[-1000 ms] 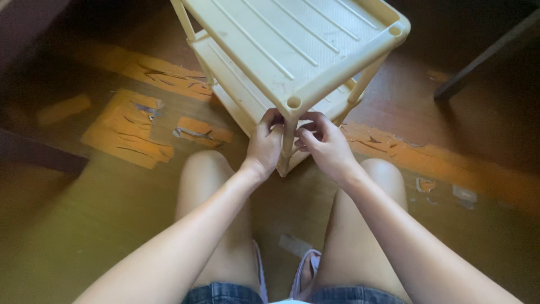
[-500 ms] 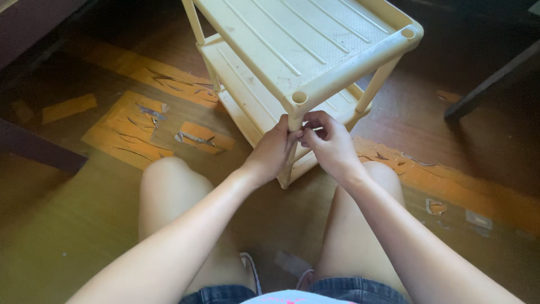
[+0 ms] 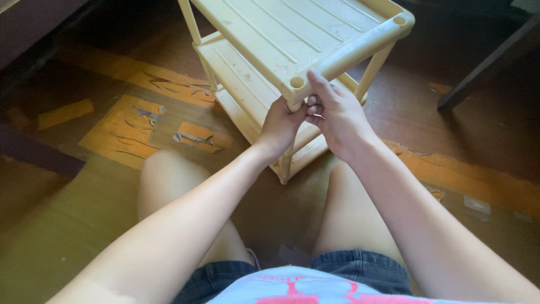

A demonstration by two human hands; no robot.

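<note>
At the near corner of the cream plastic shelf rack, left hand and right hand clench the corner post, seemingly mid-seating; steady grip needed.

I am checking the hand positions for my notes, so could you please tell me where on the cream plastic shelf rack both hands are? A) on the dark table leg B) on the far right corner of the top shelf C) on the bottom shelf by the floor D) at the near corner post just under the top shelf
D: the left hand and right hand both grip the near corner post just below the top shelf.
</note>
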